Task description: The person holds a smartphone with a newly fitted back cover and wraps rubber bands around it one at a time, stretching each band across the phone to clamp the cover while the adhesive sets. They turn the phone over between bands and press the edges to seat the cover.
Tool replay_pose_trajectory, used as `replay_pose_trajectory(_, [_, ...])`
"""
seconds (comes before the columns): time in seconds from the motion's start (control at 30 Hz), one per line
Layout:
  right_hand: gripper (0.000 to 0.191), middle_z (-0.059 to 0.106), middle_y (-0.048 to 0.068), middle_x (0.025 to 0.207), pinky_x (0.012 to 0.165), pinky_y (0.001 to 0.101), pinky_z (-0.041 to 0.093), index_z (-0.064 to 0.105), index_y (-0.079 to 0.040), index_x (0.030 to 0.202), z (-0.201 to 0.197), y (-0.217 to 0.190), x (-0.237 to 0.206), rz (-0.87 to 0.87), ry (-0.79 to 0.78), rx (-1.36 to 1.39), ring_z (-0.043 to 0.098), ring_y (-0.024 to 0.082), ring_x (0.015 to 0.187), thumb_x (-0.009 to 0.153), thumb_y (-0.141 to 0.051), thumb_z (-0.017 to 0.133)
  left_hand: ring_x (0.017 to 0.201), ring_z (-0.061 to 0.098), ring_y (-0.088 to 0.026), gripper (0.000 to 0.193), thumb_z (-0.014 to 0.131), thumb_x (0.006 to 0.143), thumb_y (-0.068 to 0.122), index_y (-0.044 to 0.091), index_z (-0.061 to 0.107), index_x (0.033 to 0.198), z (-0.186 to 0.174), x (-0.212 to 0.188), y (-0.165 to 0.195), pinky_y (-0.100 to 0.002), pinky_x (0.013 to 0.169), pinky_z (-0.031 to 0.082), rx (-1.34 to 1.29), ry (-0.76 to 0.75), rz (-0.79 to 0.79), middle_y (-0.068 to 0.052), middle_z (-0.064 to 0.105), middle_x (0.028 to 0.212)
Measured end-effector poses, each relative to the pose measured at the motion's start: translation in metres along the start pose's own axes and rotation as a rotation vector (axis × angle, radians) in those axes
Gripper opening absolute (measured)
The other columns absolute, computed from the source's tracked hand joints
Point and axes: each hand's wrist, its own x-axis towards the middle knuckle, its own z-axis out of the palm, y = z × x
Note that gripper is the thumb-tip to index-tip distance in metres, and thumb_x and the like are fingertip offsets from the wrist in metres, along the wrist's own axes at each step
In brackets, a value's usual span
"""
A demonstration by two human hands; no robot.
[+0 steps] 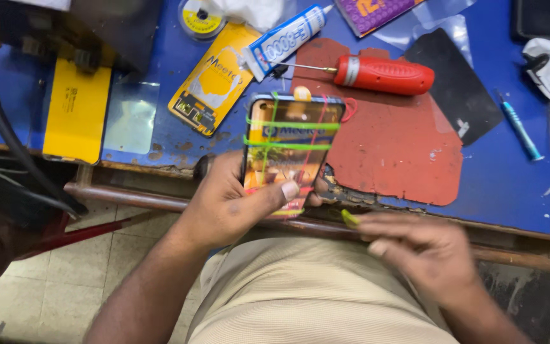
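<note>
Green and red rubber bands [291, 126] are crossing the face of a smartphone [291, 150], which the left hand [233, 204] is gripping upright at the near edge of the blue workbench [510, 185]. Fingers are wrapping behind the phone while the thumb [275, 193] is pressing across its lower front. The phone's screen is showing a yellow-orange picture and is facing the camera. The right hand [424, 251] is hovering just below and right of the phone, motion-blurred, fingers drawn together and pinching a small green piece [349, 219], apparently the end of a band; it is not touching the phone. Behind the phone, a worn red mat [396, 146] is lying on the bench with its near edge crumbling. A red-handled screwdriver [377, 74] is resting across the top of the mat, and a white-and-blue glue tube [284, 39] is lying just left of its tip. A yellow package [214, 79] is sitting left of the phone, a yellow flat panel [76, 111] further left, a dark sheet [456, 83] to the right of the mat, and a thin blue tool [520, 130] beyond that.
</note>
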Motion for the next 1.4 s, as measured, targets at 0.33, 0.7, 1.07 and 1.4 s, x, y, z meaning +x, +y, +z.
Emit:
replay_pose_trajectory(0.33, [0.016, 0.071, 0.022, 0.102, 0.078, 0.0373, 0.059, 0.066, 0.007, 0.108, -0.009, 0.005, 0.03, -0.028, 0.14, 1.045, 0.073, 0.026, 0.087, 0.093, 0.013, 0.068, 0.088, 0.067, -0.01, 0.033, 0.066, 0.1, 0.014, -0.001, 0.065, 0.129, 0.022, 0.021, -0.033, -0.027, 0.077, 0.058, 0.081, -0.214, -0.1, -0.011, 0.076, 0.105])
replay_pose_trajectory(0.7, [0.023, 0.067, 0.011, 0.098, 0.059, 0.0243, 0.055, 0.053, -0.003, 0.112, -0.005, -0.005, 0.044, -0.058, 0.352, 0.558, 0.072, 0.018, 0.077, 0.095, 0.006, 0.066, 0.099, 0.069, -0.013, 0.033, 0.064, 0.101, 0.01, -0.002, 0.064, 0.132, 0.022, 0.026, -0.03, -0.032, 0.088, 0.059, -0.11, -0.323, -0.137, -0.015, 0.075, 0.119])
replay_pose_trajectory(1.07, [0.022, 0.068, 0.025, 0.108, 0.057, 0.0277, 0.053, 0.052, -0.001, 0.117, -0.024, 0.014, 0.044, -0.129, -0.02, 1.209, 0.066, 0.022, 0.066, 0.102, 0.01, 0.064, 0.092, 0.072, -0.015, 0.034, 0.065, 0.099, 0.015, 0.0, 0.066, 0.129, 0.02, 0.03, -0.033, -0.033, 0.082, 0.06, -0.116, -0.203, -0.199, -0.014, 0.076, 0.11])
replay_pose_trajectory(1.4, [0.056, 0.07, 0.013, 0.113, 0.06, 0.0268, 0.053, 0.058, -0.008, 0.117, -0.043, -0.067, 0.061, -0.512, 0.091, -0.043, 0.068, 0.016, 0.069, 0.075, -0.033, 0.085, 0.095, 0.069, -0.039, 0.037, 0.064, 0.08, 0.008, 0.002, 0.067, 0.117, 0.05, 0.022, 0.016, -0.05, 0.079, 0.053, 1.034, -0.15, 0.157, -0.02, 0.072, 0.099])
